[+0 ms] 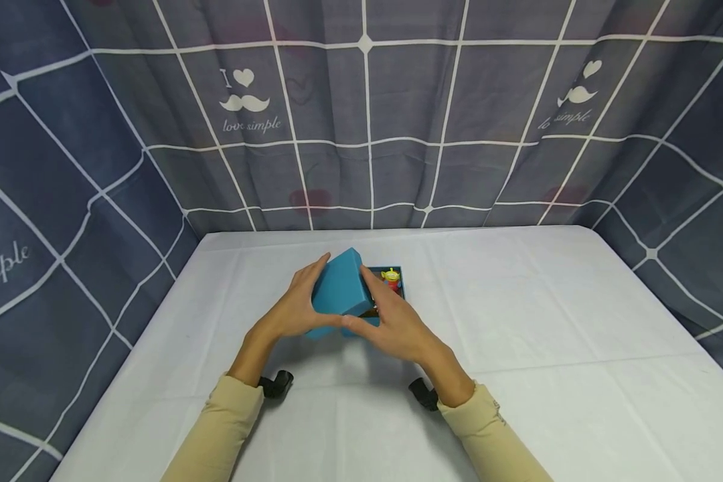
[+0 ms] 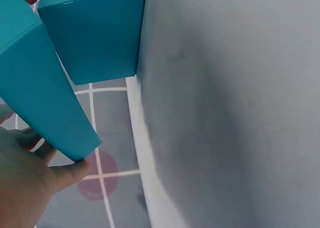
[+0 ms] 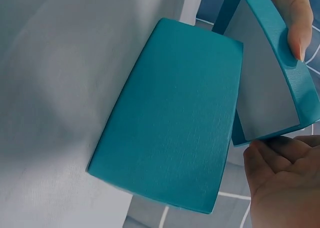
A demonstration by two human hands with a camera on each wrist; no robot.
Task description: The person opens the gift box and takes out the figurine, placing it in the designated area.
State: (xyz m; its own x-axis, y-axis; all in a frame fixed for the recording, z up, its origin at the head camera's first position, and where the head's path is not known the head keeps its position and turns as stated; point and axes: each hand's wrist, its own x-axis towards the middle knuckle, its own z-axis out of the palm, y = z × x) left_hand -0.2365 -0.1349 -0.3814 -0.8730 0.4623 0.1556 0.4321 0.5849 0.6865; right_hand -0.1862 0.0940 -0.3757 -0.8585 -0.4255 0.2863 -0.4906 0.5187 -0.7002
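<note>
Both hands hold a blue box lid (image 1: 340,284) tilted above and left of its blue box (image 3: 165,118), which stands on the white table. My left hand (image 1: 298,304) grips the lid's left side, thumb along the near edge. On the lid's right side, my right hand (image 1: 397,325) holds it with spread fingers. The thumbs almost meet in front. In the right wrist view, the lid's pale inside faces the box. A small toy figure (image 1: 391,278) with a yellow-green head and red middle shows inside the box; other contents are mostly hidden behind the lid and right hand.
A white cloth covers the table (image 1: 536,321). Dark grey curtains (image 1: 397,94) with white grid lines stand behind it and at both sides. A black wrist device (image 1: 277,385) sits at the left wrist, and another black device (image 1: 424,395) at the right.
</note>
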